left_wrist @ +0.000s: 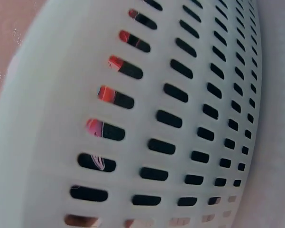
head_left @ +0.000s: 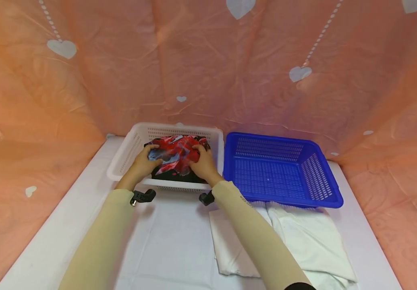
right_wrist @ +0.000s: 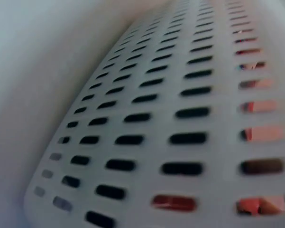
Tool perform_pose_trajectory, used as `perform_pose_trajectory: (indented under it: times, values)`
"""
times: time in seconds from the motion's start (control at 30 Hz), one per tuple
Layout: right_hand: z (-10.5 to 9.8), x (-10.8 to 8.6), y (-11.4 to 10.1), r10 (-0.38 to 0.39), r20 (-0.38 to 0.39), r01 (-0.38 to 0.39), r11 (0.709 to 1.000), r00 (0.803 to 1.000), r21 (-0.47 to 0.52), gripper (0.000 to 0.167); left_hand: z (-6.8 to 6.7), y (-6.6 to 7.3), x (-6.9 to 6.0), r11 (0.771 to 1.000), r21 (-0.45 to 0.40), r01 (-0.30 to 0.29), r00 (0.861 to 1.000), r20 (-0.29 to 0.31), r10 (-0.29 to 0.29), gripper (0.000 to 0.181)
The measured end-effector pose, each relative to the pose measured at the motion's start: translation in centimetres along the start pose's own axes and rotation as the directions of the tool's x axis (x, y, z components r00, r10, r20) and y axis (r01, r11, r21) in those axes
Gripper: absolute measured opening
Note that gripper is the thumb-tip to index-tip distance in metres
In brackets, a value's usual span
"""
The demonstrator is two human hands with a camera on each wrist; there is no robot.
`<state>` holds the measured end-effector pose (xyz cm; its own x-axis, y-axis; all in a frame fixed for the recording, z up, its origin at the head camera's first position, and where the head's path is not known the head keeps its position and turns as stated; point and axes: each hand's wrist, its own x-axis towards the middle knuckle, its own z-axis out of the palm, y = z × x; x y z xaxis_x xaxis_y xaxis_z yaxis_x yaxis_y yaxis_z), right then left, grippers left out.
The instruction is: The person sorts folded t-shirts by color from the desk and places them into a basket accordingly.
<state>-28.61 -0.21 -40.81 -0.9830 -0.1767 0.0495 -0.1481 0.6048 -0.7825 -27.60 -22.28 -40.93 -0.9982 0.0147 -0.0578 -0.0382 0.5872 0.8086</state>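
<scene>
A folded black cloth with a red, white and blue print (head_left: pixel 175 155) lies in the white basket (head_left: pixel 121 161). My left hand (head_left: pixel 144 162) grips its left side and my right hand (head_left: pixel 204 164) grips its right side, thumbs on top. Both wrist views are filled by the perforated wall of the white basket (left_wrist: pixel 180 118) (right_wrist: pixel 151 107), with dark and red cloth showing through the slots; neither hand can be made out clearly there.
To the right of the white basket stands a blue basket (head_left: pixel 266 175) with nothing visible inside. White folded cloths (head_left: pixel 310 237) lie in front of it on the white-covered table (head_left: pixel 172 241). An orange sheet with hearts (head_left: pixel 201 60) hangs behind and at both sides.
</scene>
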Motion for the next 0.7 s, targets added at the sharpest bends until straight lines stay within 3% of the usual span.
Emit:
perform_pose_trajectory:
  times: [0.17, 0.33, 0.47, 0.57, 0.7]
  values:
    - [0.2, 0.3, 0.2, 0.033, -0.004, -0.033, 0.998, 0.999, -0.05, 0.052, 0.1, 0.2, 0.3, 0.997, 0.071, 0.009, 1.0, 0.012, -0.01, 0.057]
    - [0.0, 0.2, 0.4, 0.033, -0.039, -0.034, 0.999, 0.999, -0.035, 0.053, 0.3, 0.5, 0.1, 0.997, 0.079, 0.008, 1.0, -0.008, -0.007, 0.057]
    - [-0.4, -0.4, 0.1, 0.02, -0.066, -0.022, 0.999, 0.998, -0.035, 0.057, 0.3, 0.5, -0.3, 0.999, 0.053, 0.004, 0.994, -0.111, 0.002, 0.055]
    - [-1.0, -1.3, -0.6, -0.003, -0.055, 0.0, 0.999, 0.998, -0.052, 0.061, 0.3, 0.7, -1.0, 0.998, 0.058, -0.017, 0.979, -0.202, 0.028, 0.053]
    - [-2.4, -3.0, -1.5, -0.068, -0.044, 0.065, 0.996, 0.997, -0.057, 0.062, 0.3, 1.7, -2.1, 0.994, 0.084, -0.072, 0.956, -0.277, 0.093, 0.051]
